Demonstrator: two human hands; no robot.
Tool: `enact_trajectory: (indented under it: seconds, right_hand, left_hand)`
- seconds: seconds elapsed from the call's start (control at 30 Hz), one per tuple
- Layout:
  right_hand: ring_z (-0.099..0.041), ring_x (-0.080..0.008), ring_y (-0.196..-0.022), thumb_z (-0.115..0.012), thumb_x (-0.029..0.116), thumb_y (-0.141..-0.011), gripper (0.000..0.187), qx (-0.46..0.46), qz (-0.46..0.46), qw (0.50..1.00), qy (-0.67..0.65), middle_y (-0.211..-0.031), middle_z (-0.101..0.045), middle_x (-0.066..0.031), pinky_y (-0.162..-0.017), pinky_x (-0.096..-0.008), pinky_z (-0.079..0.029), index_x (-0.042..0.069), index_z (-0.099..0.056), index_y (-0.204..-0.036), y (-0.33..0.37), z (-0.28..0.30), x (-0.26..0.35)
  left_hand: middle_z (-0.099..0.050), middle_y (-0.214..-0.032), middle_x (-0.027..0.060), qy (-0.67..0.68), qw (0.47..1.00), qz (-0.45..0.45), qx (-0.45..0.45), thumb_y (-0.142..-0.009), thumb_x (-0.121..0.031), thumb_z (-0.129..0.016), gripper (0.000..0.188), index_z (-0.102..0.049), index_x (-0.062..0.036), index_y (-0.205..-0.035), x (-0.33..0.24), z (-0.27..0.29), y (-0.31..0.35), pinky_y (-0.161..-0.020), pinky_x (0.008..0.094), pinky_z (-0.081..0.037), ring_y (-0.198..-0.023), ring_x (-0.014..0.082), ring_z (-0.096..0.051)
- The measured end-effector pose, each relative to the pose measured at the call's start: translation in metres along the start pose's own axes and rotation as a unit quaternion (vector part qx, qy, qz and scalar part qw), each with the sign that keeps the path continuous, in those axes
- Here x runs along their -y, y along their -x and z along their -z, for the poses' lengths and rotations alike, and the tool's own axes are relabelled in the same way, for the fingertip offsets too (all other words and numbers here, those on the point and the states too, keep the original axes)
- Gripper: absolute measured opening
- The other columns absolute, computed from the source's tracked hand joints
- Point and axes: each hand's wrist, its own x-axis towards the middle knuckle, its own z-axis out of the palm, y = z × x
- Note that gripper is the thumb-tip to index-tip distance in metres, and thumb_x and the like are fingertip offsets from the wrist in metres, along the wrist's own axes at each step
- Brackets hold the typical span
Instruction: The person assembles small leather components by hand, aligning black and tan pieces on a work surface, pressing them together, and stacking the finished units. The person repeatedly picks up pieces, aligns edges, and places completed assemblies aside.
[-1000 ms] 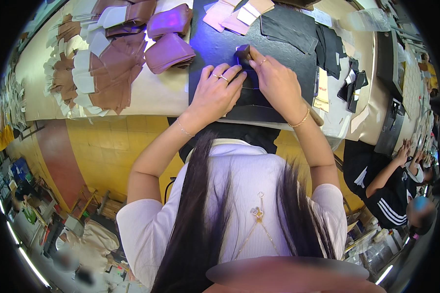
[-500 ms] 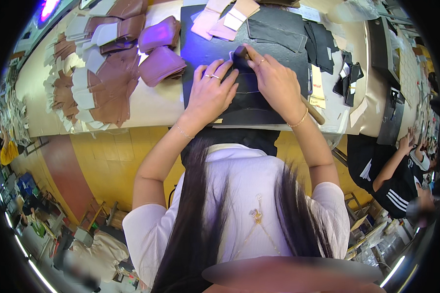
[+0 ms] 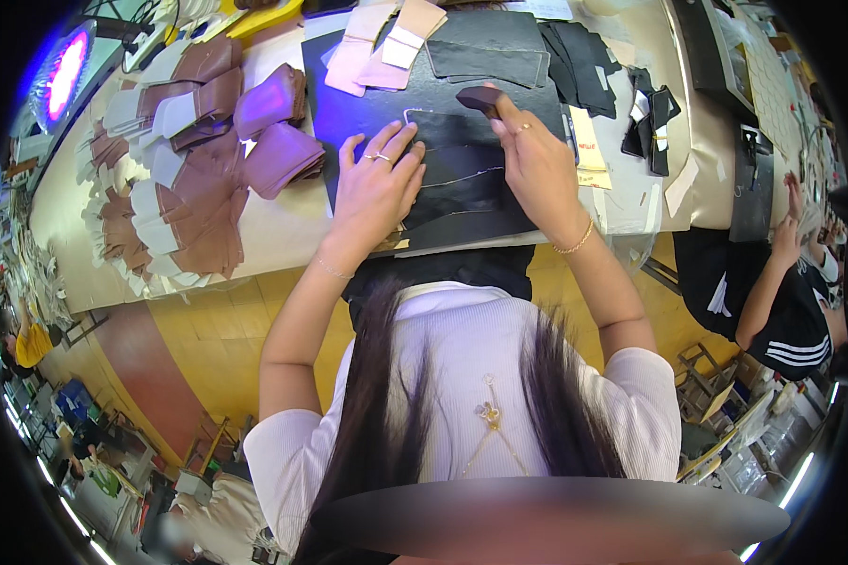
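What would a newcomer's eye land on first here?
Probably the lamp glowing pink-violet at the upper left, then the fanned brown pieces on the left part of the table. Near the middle, the right hand grips a dark, blocky tool over the black mat.

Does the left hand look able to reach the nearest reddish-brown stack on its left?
Probably yes: the left hand rests close to the nearest reddish-brown stack, and nothing visible stands between them.
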Motion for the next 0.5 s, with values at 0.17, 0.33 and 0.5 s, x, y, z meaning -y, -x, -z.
enact_trajectory:
  seconds: [0.17, 0.33, 0.5]
  right_hand:
    - [-0.063, -0.0336, -0.063, -0.052, 0.024, -0.1, 0.037, 0.017, -0.022, 0.999, 0.018, -0.08, -0.061, -0.0109, -0.056, -0.0444, -0.051, 0.019, -0.055, -0.136, 0.007, 0.005, -0.012]
    - [-0.062, -0.0327, -0.064, -0.051, 0.024, -0.1, 0.039, 0.016, -0.039, 0.999, 0.031, -0.082, -0.061, -0.0102, -0.057, -0.0431, -0.05, 0.021, -0.052, -0.139, 0.018, 0.011, -0.023]
    - [-0.064, -0.0316, -0.071, -0.052, 0.022, -0.1, 0.034, -0.013, -0.078, 0.997, 0.023, -0.082, -0.063, -0.0121, -0.062, -0.0413, -0.05, 0.017, -0.058, -0.133, 0.025, 0.015, -0.035]
  left_hand:
    - [-0.06, -0.132, 0.0056, 0.004, 1.0, -0.002, 0.008, -0.088, -0.018, -0.068, 0.027, -0.067, -0.0094, -0.113, 0.0, 0.002, -0.002, -0.104, 0.0483, -0.034, -0.127, 0.0227, -0.052]
    - [-0.059, -0.133, 0.0056, 0.018, 1.0, 0.003, 0.014, -0.088, -0.017, -0.068, 0.028, -0.067, -0.0116, -0.115, 0.0, 0.002, 0.0, -0.104, 0.0481, -0.033, -0.128, 0.0232, -0.051]
    - [-0.057, -0.135, 0.0066, 0.018, 1.0, -0.001, 0.013, -0.088, -0.017, -0.068, 0.03, -0.067, -0.0147, -0.118, -0.001, 0.002, 0.001, -0.105, 0.0484, -0.033, -0.129, 0.0249, -0.05]
